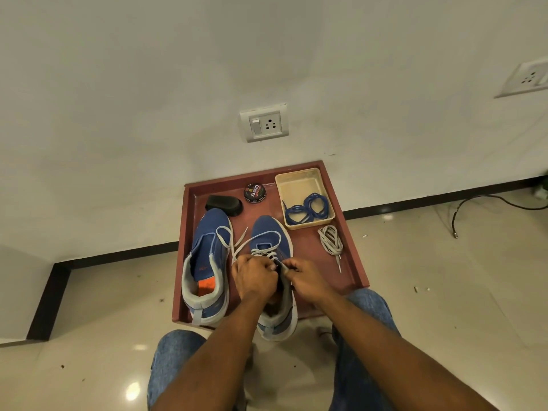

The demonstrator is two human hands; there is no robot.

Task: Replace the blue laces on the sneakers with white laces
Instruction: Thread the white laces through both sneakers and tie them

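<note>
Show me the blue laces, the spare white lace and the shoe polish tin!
blue laces (308, 208), head view, on the coiled loops in the beige tray.
spare white lace (330, 240), head view, middle of the bundle.
shoe polish tin (254, 192), head view, on its lid.

bare tray floor (308, 241) between right sneaker (271, 232) and coiled white lace (330, 240); left sneaker (207, 256) crowds the other side.

1 head-worn wide-angle view is aimed forward and down at close range; the tray (189, 232) is centred, the wall (148, 69) fills the upper frame.
</note>
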